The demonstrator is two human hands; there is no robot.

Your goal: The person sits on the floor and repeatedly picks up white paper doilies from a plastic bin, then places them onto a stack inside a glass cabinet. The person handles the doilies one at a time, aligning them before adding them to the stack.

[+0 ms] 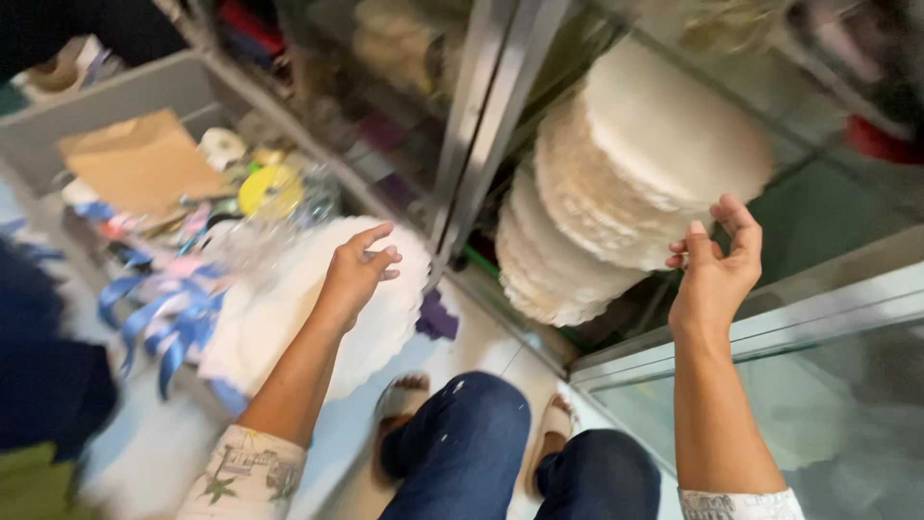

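**Hands on the white doilies**

A tall stack of white round discs (635,183) sits inside the glass cabinet (828,299) on the right. The right hand (717,265) grips its near edge, fingers curled around it. On the left, the left hand (358,270) rests with loosely bent fingers on a scalloped white doily (385,327), beside blue ribbons (159,318).
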